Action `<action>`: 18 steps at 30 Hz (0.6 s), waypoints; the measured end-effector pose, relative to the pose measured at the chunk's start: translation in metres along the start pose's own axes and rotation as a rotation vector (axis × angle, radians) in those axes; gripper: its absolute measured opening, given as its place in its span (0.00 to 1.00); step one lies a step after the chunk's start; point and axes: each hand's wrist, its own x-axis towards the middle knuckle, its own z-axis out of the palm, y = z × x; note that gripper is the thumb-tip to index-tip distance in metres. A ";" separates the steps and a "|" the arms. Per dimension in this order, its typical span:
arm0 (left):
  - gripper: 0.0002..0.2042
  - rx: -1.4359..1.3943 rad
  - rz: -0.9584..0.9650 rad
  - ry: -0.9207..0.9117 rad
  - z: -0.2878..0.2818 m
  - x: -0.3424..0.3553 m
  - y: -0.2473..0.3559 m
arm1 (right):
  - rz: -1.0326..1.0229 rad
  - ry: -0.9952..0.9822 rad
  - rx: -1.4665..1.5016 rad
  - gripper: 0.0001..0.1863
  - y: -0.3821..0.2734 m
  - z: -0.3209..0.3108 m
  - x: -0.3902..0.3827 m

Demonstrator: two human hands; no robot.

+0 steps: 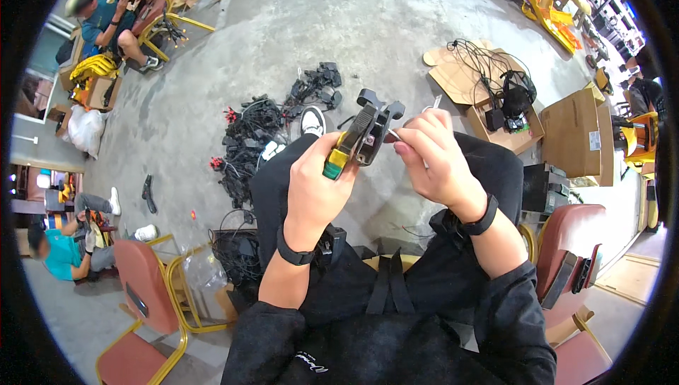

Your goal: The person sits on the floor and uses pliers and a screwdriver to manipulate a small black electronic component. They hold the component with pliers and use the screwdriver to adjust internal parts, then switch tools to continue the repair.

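Note:
My left hand [310,180] is closed around a black device [368,134] with two rounded lugs at its far end. A yellow and green section [335,163] shows by my left fingers; I cannot tell if it belongs to the same piece. Just to the right, my right hand [440,165] is pinched around a thin light-coloured piece [436,103], whose end sticks out past the fingers; its kind is unclear. A small red bit [391,136] shows between the right fingertips and the device. Both hands are raised over my lap.
Heaps of black parts with cables [254,137] lie on the concrete floor beyond my left leg. At right sit an open cardboard box [520,141] with cables and a taller carton [576,137]. Chairs [145,286] stand on both sides. Two people [106,20] sit at the left.

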 end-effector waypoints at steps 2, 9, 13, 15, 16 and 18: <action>0.15 0.026 0.064 0.040 -0.006 0.003 0.001 | 0.305 -0.085 0.417 0.05 -0.006 0.001 0.001; 0.13 0.084 0.116 0.139 -0.010 0.009 -0.007 | 0.846 -0.231 1.742 0.19 -0.003 0.006 0.014; 0.13 0.025 0.110 0.135 -0.005 0.013 -0.015 | 0.919 -0.209 1.775 0.19 0.001 0.007 0.018; 0.14 0.005 0.095 0.122 0.001 0.014 -0.019 | 0.932 -0.238 1.811 0.19 0.006 0.004 0.020; 0.13 0.001 0.066 0.122 0.005 0.012 -0.017 | 0.998 -0.210 1.764 0.18 0.004 0.003 0.021; 0.12 -0.097 0.004 0.097 0.007 0.011 -0.010 | 1.021 -0.211 1.787 0.18 0.002 -0.003 0.026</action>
